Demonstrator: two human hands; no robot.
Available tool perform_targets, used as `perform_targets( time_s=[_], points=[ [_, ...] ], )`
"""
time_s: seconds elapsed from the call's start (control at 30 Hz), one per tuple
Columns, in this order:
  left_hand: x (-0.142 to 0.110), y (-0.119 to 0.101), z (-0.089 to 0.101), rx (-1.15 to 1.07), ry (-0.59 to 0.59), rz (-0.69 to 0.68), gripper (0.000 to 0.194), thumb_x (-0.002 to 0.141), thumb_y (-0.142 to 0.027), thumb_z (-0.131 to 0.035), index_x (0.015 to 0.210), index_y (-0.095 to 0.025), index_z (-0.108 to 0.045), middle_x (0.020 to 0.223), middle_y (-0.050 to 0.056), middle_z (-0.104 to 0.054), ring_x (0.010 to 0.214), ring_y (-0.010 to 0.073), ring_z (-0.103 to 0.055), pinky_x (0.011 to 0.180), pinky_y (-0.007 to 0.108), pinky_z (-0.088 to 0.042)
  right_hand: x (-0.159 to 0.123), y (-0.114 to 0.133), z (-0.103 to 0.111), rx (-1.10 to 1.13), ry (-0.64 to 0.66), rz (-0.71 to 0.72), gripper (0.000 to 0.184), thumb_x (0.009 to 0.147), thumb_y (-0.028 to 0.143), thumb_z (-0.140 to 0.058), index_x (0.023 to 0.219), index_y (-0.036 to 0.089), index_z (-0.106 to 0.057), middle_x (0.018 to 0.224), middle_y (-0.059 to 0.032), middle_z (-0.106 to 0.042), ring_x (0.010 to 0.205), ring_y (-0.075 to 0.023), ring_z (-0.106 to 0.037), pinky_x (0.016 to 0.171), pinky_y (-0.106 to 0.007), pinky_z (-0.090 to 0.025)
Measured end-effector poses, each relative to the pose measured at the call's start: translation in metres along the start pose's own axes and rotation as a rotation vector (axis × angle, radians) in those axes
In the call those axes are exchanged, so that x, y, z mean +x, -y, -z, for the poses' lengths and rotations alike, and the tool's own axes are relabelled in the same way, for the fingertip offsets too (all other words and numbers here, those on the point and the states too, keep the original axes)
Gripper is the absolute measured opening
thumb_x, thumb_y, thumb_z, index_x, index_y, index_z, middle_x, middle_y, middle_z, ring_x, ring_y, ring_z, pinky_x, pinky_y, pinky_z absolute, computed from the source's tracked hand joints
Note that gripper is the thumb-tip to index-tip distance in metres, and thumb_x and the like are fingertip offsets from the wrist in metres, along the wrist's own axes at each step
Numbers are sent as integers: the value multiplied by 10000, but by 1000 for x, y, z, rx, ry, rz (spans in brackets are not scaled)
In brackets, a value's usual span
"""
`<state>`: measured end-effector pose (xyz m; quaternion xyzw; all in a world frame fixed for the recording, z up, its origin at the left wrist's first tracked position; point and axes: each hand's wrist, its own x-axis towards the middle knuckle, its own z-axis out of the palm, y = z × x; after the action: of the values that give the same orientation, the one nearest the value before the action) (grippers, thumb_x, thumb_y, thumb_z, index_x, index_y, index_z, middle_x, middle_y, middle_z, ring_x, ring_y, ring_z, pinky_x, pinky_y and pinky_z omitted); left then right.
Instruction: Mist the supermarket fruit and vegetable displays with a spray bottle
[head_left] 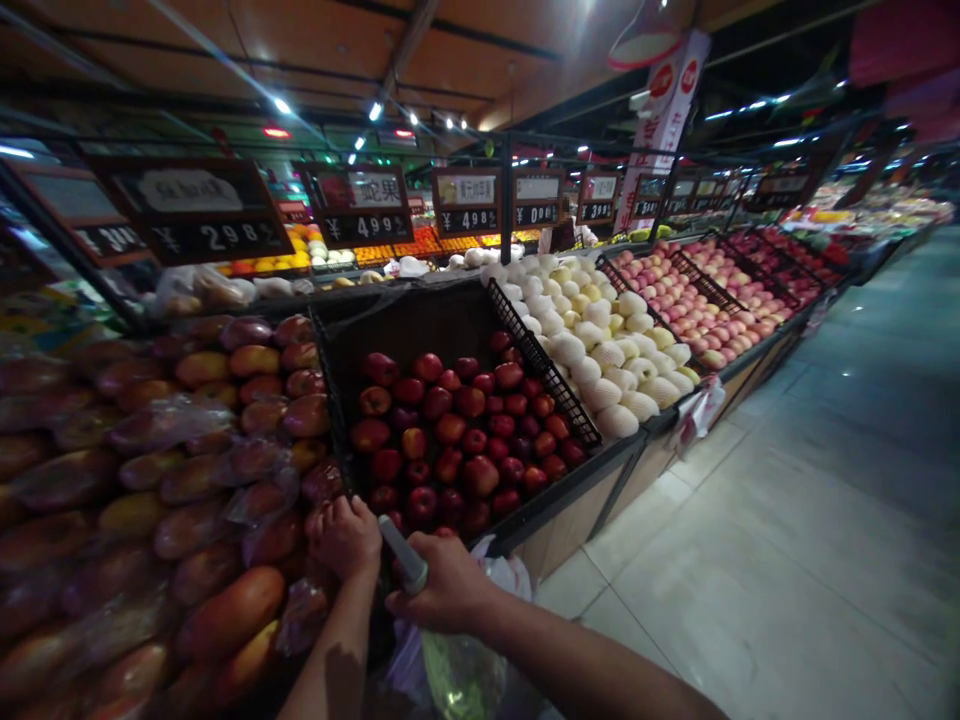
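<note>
My right hand (450,585) is closed round what looks like a spray bottle (461,675). Its grey head (405,558) points forward and left, and a see-through body with pale green in it hangs below my fist. Close by on the left, my left hand (346,538) is over the border between the mangoes and the apples, fingers curled down. What those fingers hold, if anything, is hidden. Reddish mangoes (232,610), some in clear plastic wrap, fill the left side. Dark red apples (470,402) lie in a sloping black bin just ahead of both hands.
A black plastic divider (544,365) separates the apples from pale fruit in white foam nets (600,350). Pink apples (667,290) lie farther right. Price signs (358,205) hang above on a rail. A tiled aisle (810,500) runs along the right.
</note>
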<state>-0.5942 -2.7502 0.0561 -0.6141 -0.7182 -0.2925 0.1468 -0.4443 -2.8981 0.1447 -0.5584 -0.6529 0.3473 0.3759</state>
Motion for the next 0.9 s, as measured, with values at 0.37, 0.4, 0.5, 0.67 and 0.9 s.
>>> perform_targets(
  time_s=[0.37, 0.4, 0.5, 0.67, 0.9],
  points=[
    [-2, 0, -3, 23, -22, -5, 358, 952, -325, -303, 866, -171, -615, 937, 150, -679, 991, 279, -599, 956, 386, -424, 0, -87, 153, -221, -442, -291, 63, 769, 265, -593, 794, 212, -615, 759, -5, -636, 764, -180, -608, 665, -255, -415],
    [-2, -1, -3, 29, -22, -3, 369, 958, -325, -298, 873, -167, -620, 946, 150, -683, 995, 279, -601, 961, 386, -424, 3, -92, 163, -232, -453, -307, 74, 775, 279, -586, 784, 209, -609, 758, -13, -627, 768, -187, -607, 660, -261, -410],
    [-4, -2, -2, 49, -22, -2, 394, 972, -318, -283, 887, -155, -631, 955, 154, -692, 1025, 282, -598, 982, 384, -414, 19, -92, 162, -222, -403, -301, 125, 779, 325, -594, 815, 206, -609, 751, 2, -625, 731, -174, -605, 636, -255, -409],
    [-4, -2, 3, 72, -18, -17, 389, 979, -306, -285, 896, -151, -633, 946, 144, -691, 1013, 265, -599, 964, 364, -421, 61, -50, 80, -157, -130, -115, 208, 686, 320, -699, 858, 219, -642, 752, 41, -650, 698, -143, -598, 606, -220, -391],
    [-3, 2, 4, 78, -12, -36, 357, 973, -320, -316, 917, -157, -629, 984, 140, -689, 1073, 270, -570, 943, 357, -429, 97, 4, 21, -150, 19, 21, 264, 710, 407, -706, 885, 213, -668, 766, 16, -670, 707, -162, -623, 594, -231, -369]
  ],
)
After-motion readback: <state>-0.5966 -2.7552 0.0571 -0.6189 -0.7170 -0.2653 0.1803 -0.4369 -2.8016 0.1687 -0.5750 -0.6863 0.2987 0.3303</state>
